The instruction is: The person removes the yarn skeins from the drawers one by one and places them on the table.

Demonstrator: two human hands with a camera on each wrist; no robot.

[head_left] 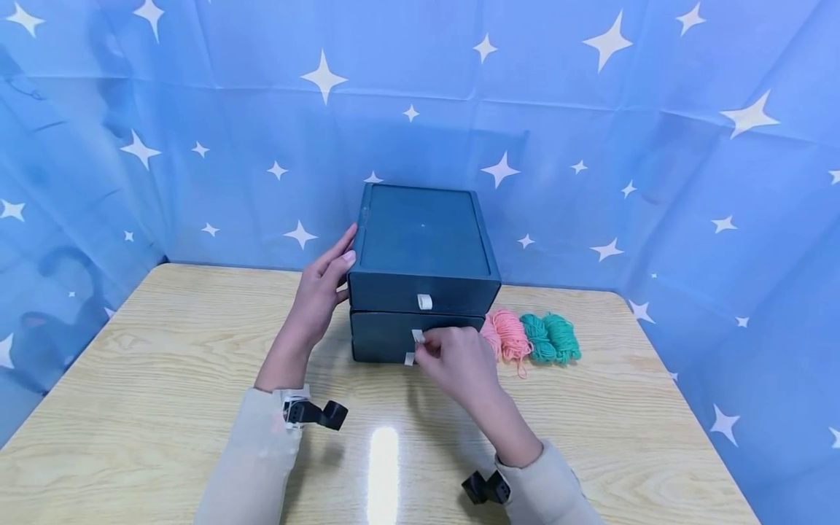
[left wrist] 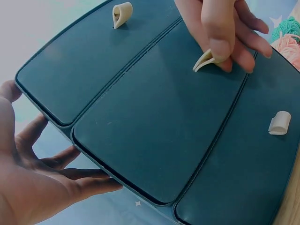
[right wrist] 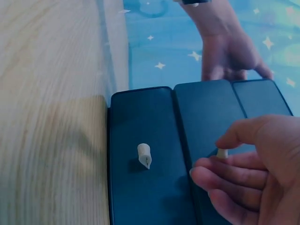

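Observation:
A dark teal drawer box stands on the table, with three drawers stacked in its front, each bearing a small white loop tab. My left hand rests along the box's left side, fingers extended against it; the left wrist view shows those fingers spread. Between thumb and fingertips, my right hand pinches the pull tab of the middle drawer. In the right wrist view, the bottom drawer's tab hangs free beside the right hand. The top tab is untouched. All drawer fronts look flush.
Pink yarn and green yarn lie in bundles on the table at the box's right, the pink partly hidden behind it. A blue star-patterned cloth hangs behind the wooden table.

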